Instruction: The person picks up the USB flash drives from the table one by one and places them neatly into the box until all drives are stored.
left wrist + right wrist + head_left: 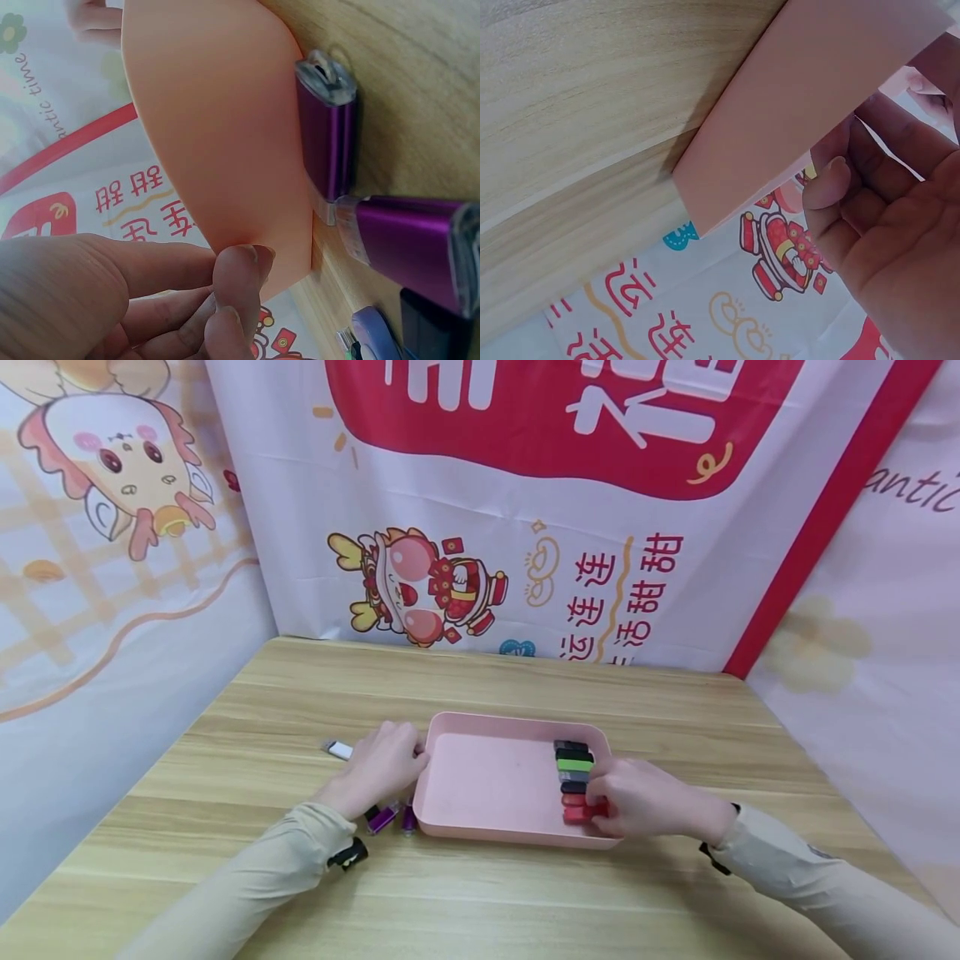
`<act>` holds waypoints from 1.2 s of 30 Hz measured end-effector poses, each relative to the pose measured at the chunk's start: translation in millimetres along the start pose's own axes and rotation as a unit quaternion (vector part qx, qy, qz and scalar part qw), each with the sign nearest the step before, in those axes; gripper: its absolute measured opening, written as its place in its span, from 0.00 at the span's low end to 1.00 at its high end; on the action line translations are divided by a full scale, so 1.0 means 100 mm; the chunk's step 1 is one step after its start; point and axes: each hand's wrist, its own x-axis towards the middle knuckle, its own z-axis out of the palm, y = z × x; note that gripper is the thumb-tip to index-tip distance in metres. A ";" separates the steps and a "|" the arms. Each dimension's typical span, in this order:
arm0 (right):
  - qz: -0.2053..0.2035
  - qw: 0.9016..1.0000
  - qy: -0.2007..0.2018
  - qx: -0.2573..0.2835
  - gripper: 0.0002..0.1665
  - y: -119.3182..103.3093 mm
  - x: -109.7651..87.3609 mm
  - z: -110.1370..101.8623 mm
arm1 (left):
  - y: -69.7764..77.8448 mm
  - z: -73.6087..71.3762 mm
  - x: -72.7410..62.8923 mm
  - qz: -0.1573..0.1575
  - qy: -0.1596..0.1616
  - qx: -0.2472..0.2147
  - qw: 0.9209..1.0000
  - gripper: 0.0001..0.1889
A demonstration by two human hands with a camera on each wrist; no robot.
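Note:
A shallow pink tray [495, 781] lies on the table, and my left hand [382, 764] pinches its left rim between thumb and fingers. Inside, along the right wall, several USB flash drives lie in a column: black, a green one [575, 765], grey, and red ones at the near end. My right hand [641, 797] reaches over the right wall, thumb and fingers curled round the nearest red USB flash drive [577, 814]. In the right wrist view the tray wall hides those fingertips. Two purple USB flash drives [330, 142] lie just outside the left wall, below my left hand.
A white USB flash drive [340, 749] lies on the wooden table [480, 902], left of my left hand. In the left wrist view a black drive [431, 334] and a bluish drive [371, 334] lie beyond the purple ones. Printed cloth [517, 493] hangs behind the table and at both sides.

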 end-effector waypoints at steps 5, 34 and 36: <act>0.003 1.000 -0.005 0.004 0.06 -0.01 0.00 -0.01 | -0.01 0.01 0.00 0.002 0.003 0.006 1.000 0.23; 0.001 0.999 -0.014 -0.043 0.09 -0.01 0.03 0.03 | 0.00 0.00 0.00 0.000 -0.002 0.002 1.000 0.22; 0.002 0.999 -0.015 -0.041 0.09 -0.01 0.02 0.03 | 0.00 0.00 -0.01 -0.001 -0.003 0.000 1.000 0.22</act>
